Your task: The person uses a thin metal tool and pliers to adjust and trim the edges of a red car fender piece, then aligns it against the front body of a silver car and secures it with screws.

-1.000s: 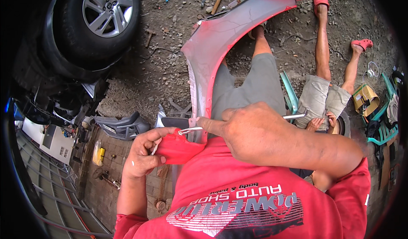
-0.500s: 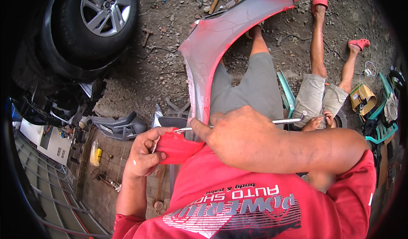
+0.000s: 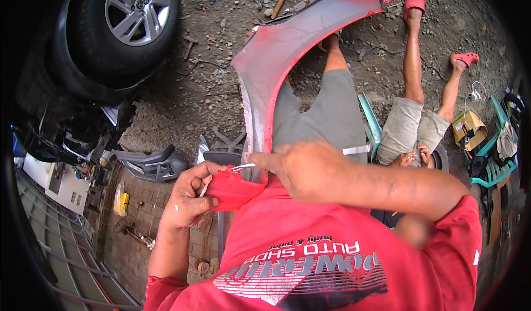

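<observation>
A car fender (image 3: 287, 40), grey in the middle with red edges, lies across my lap. Its narrow red end (image 3: 235, 190) reaches back towards my chest. Fingers and thumb of my left hand (image 3: 193, 192) pinch the left edge of that red end. My right hand (image 3: 301, 170) is closed around a thin metal rod tool (image 3: 243, 167), forefinger laid along it. The tool's tip lies at the top edge of the red end, close to my left fingertips. Its other end shows beyond my hand as a pale, blurred bar; the middle is hidden.
A car wheel (image 3: 138, 12) stands at the far left. A hammer (image 3: 282, 1) lies on the gravel beyond the fender. Another person's legs (image 3: 412, 56) stretch out at right, near a green chair (image 3: 495, 172). A dark grey plastic car part (image 3: 155, 164) lies at left.
My right hand and forearm have moved slightly left. The tool's far end, bent and clear before, now shows shorter and blurred. My left hand keeps its hold.
</observation>
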Demonstrator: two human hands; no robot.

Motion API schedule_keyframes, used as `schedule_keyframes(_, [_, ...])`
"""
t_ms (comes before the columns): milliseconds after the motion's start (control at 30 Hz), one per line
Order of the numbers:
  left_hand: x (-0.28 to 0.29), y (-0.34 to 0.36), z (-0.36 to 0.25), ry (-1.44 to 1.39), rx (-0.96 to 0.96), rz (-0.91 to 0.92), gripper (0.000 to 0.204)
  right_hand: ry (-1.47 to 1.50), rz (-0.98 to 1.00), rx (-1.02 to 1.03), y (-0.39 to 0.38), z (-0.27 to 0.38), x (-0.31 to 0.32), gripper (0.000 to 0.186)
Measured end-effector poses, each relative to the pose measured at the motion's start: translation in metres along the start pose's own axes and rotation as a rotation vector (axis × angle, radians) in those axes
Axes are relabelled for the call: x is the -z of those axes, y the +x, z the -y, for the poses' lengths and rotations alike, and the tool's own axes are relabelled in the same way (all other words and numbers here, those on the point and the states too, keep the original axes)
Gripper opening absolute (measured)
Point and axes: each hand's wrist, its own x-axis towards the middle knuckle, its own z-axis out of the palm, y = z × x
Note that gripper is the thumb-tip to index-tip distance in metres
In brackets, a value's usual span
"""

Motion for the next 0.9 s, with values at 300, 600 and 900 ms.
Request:
schedule_keyframes(300, [-0.005, 0.004, -0.01, -0.023, 0.068, 0.036, 0.072, 0.024, 0.083, 0.085, 0.034, -0.014, 0.064, 0.032])
schedule_keyframes(600, [0.003, 0.013, -0.013, -0.078, 0.13, 0.112, 0.08, 0.485, -0.122, 0.26, 0.04, -0.011, 0.007, 0.038])
schedule_keyframes(900, [-0.002, 0.009, -0.012, -0.158, 0.048, 0.197, 0.079, 0.388, -0.223, 0.229, 0.048, 0.001, -0.002, 0.043])
